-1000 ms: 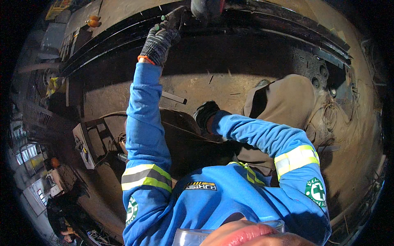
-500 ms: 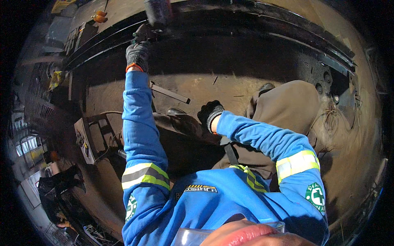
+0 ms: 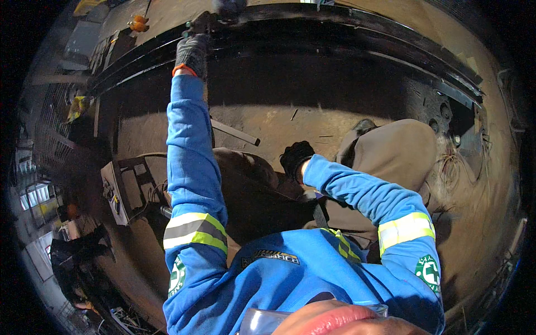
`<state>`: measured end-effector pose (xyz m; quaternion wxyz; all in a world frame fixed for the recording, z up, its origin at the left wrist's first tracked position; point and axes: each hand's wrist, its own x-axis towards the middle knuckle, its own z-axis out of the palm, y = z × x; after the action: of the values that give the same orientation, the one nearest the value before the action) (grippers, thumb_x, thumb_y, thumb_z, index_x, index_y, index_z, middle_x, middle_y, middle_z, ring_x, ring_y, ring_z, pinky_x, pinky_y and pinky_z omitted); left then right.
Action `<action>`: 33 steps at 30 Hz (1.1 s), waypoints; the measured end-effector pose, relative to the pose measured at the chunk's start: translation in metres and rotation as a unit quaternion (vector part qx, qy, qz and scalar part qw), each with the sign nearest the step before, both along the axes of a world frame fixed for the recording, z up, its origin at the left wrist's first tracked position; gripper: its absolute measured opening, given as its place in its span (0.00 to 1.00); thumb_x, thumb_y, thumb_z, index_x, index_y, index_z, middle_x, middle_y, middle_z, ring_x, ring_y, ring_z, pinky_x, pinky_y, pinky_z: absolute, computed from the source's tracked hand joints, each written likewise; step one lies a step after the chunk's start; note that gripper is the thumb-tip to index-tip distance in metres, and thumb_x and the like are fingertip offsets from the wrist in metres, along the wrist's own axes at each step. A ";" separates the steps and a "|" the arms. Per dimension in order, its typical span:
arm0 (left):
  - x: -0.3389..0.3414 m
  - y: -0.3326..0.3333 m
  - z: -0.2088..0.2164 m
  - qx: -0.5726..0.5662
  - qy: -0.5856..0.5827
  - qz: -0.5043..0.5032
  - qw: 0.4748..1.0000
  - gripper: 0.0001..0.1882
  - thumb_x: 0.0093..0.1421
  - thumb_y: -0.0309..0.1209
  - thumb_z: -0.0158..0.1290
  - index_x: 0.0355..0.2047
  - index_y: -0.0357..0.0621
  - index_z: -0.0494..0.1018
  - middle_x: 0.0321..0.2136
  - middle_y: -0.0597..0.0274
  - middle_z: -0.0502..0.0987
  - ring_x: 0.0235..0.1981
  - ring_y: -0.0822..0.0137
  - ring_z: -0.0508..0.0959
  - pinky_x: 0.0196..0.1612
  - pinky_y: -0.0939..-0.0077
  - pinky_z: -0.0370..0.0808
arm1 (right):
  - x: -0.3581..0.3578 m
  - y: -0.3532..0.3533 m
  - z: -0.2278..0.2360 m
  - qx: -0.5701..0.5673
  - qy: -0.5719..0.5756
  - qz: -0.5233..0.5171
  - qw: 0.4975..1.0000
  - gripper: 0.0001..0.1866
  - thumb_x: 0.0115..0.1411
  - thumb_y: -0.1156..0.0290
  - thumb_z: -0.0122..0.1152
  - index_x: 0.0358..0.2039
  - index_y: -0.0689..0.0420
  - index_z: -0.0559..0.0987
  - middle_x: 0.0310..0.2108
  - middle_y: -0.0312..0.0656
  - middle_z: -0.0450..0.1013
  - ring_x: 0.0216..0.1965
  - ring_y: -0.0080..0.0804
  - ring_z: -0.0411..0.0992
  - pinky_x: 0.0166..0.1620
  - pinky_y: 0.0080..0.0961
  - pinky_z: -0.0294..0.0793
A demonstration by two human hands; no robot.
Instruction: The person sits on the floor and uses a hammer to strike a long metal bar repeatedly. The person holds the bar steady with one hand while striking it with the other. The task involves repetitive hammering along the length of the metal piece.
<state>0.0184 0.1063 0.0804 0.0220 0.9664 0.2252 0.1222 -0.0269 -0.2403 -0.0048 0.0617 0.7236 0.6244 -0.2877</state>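
My left hand (image 3: 191, 51), in a grey knit glove with an orange cuff, is stretched far forward to the long dark metal beam (image 3: 312, 25). Its fingers are closed around part of a dark metal piece (image 3: 199, 23) whose kind I cannot make out. Just beyond that piece is a blurred grey rounded object (image 3: 229, 6), cut off by the picture's top edge. My right hand (image 3: 296, 158), in a black glove, is curled into a fist close to my bent legs, with nothing showing in it.
A flat metal bar (image 3: 237, 132) lies on the brown floor between my arms. Coiled wires (image 3: 448, 170) lie at the right. To the left stand a box-like frame (image 3: 115, 192) and wire mesh (image 3: 53, 139). An orange object (image 3: 138, 23) sits beyond the beam.
My left hand has moved farther forward, and the grey rounded object has shifted away and slightly right. My right fist has moved a little to the right.
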 end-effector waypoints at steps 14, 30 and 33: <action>0.062 -0.079 0.029 0.044 -0.060 -0.303 0.950 0.14 0.50 0.23 0.51 0.39 0.45 0.73 0.35 0.55 0.76 0.39 0.55 0.75 0.44 0.65 0.70 | 0.005 0.004 -0.013 -0.036 0.028 -0.013 0.999 0.10 0.44 0.67 0.57 0.29 0.52 0.80 0.30 0.43 0.76 0.34 0.40 0.75 0.32 0.36 0.73; -0.009 0.029 0.018 0.092 0.029 -0.013 0.995 0.08 0.53 0.30 0.46 0.30 0.45 0.74 0.28 0.53 0.77 0.32 0.53 0.77 0.33 0.64 0.72 | 0.012 -0.001 -0.013 -0.039 0.021 -0.030 0.999 0.17 0.51 0.59 0.51 0.39 0.52 0.76 0.39 0.46 0.72 0.42 0.43 0.71 0.44 0.39 0.68; -0.028 0.059 0.020 0.227 0.177 0.033 0.957 0.14 0.58 0.36 0.40 0.33 0.42 0.74 0.30 0.50 0.77 0.34 0.52 0.76 0.35 0.63 0.72 | 0.020 -0.006 -0.015 -0.024 0.012 -0.048 0.998 0.19 0.51 0.57 0.52 0.40 0.53 0.75 0.38 0.46 0.73 0.41 0.44 0.71 0.45 0.40 0.68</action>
<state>-0.0099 0.1650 0.1002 -0.2422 0.9441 0.2235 -0.0021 -0.0066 -0.2465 -0.0202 0.0579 0.7474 0.5826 -0.3139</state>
